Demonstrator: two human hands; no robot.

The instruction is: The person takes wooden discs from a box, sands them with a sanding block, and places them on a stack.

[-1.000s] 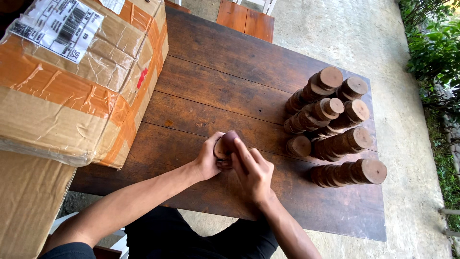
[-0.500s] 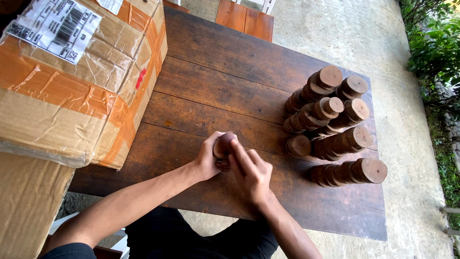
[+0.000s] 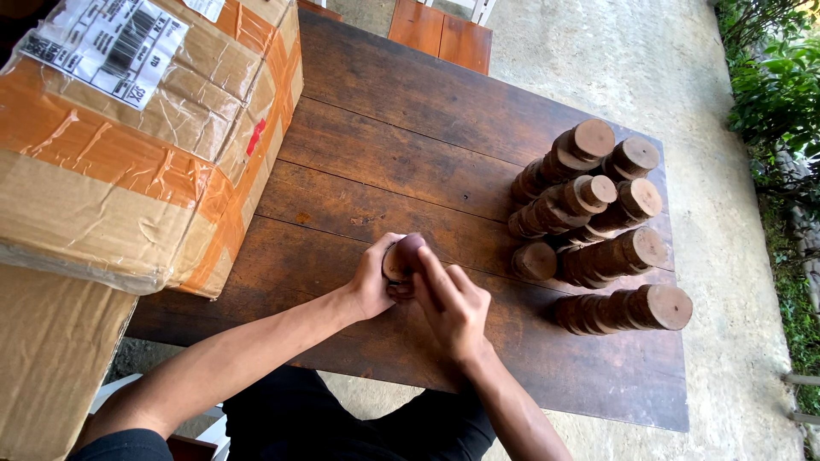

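Nothing moved vs. prior frames; both hands stay clamped. Head view: left hand (image 3: 371, 286) & right hand (image 3: 453, 307) grip 1 wooden disc (image 3: 401, 256) above surface (image 3: 384, 119). 6 disc stacks (image 3: 598, 248) at right; 1 taped cardboard box (image 3: 128, 145) at left.

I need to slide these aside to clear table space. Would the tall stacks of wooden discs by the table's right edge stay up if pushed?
Probably not. The stacks look like many loose discs piled tall and narrow, so a push high up would likely topple or shear them. Freed discs are round and might roll across the table. The single short disc sits low and should slide without tipping.
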